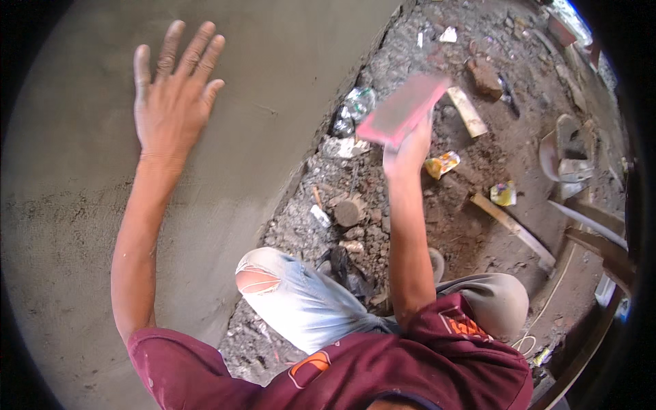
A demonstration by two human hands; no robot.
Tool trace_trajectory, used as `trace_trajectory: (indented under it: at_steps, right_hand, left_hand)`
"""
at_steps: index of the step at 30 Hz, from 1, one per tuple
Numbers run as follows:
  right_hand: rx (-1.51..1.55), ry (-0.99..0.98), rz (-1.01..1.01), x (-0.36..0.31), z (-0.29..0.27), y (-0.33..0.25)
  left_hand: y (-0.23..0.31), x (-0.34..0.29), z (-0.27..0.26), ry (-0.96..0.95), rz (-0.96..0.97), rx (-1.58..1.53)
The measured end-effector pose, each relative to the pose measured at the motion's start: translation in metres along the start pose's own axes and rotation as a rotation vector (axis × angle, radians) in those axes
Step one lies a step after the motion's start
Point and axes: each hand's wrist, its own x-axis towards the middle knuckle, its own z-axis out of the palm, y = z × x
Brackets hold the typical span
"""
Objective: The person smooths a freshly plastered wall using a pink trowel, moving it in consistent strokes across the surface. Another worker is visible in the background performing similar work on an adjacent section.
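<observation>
The right hand (410, 147) grips a pink plastering float (403, 109), long axis slanting far-right, right of the cement surface (273, 61) the left hand (174, 113) spreads over.

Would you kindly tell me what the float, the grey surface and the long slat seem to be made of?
The float: perhaps plastic or foam, pink-edged with a dull grey face; motion blur hides its texture.
The grey surface: probably cement plaster, matt, smooth higher up, grainier lower down.
The long slat: likely unpainted wood, being pale brown and straight-edged.
</observation>
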Motion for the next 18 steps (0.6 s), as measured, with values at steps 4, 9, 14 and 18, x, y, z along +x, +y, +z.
trace_trajectory:
  at_steps: [4, 9, 14, 18]
  right_hand:
    - [-0.074, 0.273, 0.212, -0.03, -0.072, 0.068]
    - [-0.08, 0.194, 0.153, -0.002, -0.054, 0.077]
    - [-0.134, 0.167, 0.074, 0.016, -0.059, 0.069]
    - [-0.345, 0.194, 0.134, -0.009, -0.069, 0.086]
  left_hand:
    - [0.042, -0.022, 0.04, -0.163, 0.264, 0.009]
    - [0.089, -0.058, 0.083, -0.18, 0.453, 0.168]
    - [0.095, -0.058, 0.09, -0.151, 0.419, 0.1]
    - [0.092, -0.051, 0.08, -0.103, 0.336, 0.129]
